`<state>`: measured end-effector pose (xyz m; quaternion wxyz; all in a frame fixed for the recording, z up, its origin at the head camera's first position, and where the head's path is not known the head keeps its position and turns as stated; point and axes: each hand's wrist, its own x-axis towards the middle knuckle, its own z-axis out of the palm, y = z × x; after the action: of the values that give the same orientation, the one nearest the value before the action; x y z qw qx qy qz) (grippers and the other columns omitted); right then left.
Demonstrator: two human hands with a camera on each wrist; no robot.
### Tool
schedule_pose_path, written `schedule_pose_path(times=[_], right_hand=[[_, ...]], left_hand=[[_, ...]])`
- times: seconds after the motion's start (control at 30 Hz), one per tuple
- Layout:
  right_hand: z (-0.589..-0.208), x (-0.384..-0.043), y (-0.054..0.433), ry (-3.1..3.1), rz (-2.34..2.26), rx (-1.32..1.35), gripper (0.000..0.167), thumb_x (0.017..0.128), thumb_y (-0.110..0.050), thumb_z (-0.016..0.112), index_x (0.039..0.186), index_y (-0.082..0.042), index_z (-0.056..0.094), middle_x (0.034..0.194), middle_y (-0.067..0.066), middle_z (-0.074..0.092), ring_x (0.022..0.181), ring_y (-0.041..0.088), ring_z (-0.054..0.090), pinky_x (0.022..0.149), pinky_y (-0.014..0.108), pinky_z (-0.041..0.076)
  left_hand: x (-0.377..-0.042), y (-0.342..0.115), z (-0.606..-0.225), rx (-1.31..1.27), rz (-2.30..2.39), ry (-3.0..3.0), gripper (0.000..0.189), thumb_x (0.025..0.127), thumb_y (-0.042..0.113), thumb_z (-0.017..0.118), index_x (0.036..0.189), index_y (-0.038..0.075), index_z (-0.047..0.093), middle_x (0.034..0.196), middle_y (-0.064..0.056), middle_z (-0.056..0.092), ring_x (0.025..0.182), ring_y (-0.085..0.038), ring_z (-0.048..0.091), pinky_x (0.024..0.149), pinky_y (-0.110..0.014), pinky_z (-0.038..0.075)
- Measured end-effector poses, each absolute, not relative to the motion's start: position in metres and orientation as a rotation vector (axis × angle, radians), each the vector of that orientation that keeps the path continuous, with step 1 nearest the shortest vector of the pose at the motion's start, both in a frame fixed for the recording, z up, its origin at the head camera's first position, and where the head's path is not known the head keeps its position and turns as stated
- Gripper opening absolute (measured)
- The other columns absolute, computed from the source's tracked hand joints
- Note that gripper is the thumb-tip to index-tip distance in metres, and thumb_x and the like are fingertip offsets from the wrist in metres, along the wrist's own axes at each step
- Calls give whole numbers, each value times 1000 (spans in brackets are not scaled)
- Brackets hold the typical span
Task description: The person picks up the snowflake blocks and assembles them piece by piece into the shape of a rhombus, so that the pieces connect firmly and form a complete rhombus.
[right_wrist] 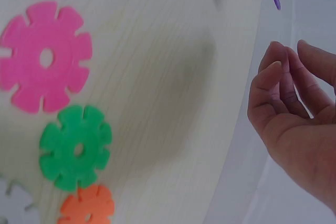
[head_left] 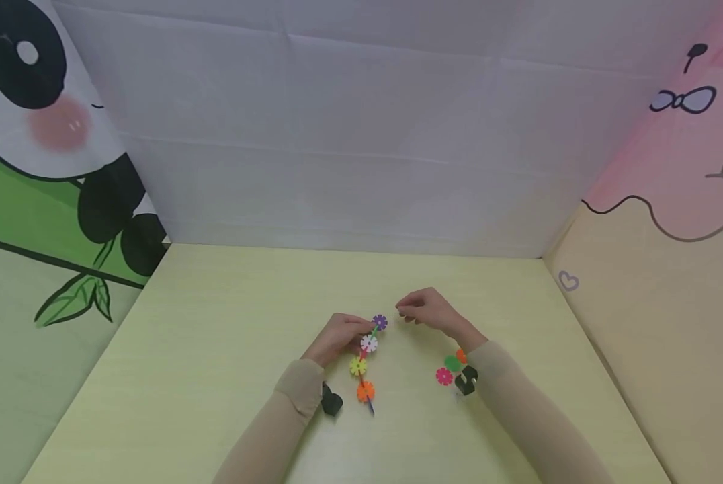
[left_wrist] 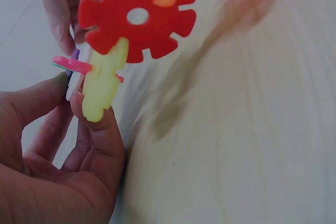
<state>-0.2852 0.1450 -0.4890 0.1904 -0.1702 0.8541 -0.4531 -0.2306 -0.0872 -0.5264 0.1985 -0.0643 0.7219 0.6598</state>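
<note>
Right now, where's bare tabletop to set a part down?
Free: tabletop beyond the left hand and right hand, up to the back wall; also between left sleeve and left wall. Crowded: around the disc chain, and beside the right sleeve, where loose discs cluster.

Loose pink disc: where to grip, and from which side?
Probably best to pinch the loose pink disc by its notched rim, coming down from above on the head view's left side. It lies flat, so only a thin edge offers purchase, and the loose green disc crowds its upper right there.
</note>
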Motion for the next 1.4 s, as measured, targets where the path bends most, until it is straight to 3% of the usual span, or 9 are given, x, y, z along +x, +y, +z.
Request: schedule_pose_path(times=[0.3,0.43,0.6,0.9,1.4], right_hand=[[-480,-282,191,2598,-1043,-518,25,91,-18,65,109,0,69,93,6,69,82,25,65,68,34,51],[-472,-275,202,2578,-999,-541,26,91,-16,65,110,2,68,97,6,68,86,27,65,73,38,51],[-474,-269,216,2589,-825,-577,20,87,-12,70,104,-2,70,95,2,68,85,20,61,77,37,50],[-483,-253,241,2566,-621,-551,21,75,-3,79,94,-6,70,85,1,62,79,18,53,74,37,48],[-498,-250,248,2586,-638,-442,22,73,-8,83,88,-10,67,83,2,58,77,20,51,70,34,48]], left_hand=[[-232,-85,-528,-180,1859,2021,23,85,22,73,98,4,74,80,-6,64,55,-11,52,52,-24,48],[-232,-85,-529,-176,1849,2034,24,85,24,73,99,4,74,81,-6,64,55,-11,51,51,-23,47],[-231,-85,-529,-184,1836,2037,24,85,25,73,99,5,73,81,-6,63,55,-12,51,52,-24,48],[-232,-84,-525,-187,1825,2030,23,85,24,73,98,4,73,81,-7,63,53,-12,51,51,-24,48],[-229,-85,-523,-186,1808,2052,21,85,21,73,96,3,73,81,-6,64,53,-12,51,52,-25,48]])
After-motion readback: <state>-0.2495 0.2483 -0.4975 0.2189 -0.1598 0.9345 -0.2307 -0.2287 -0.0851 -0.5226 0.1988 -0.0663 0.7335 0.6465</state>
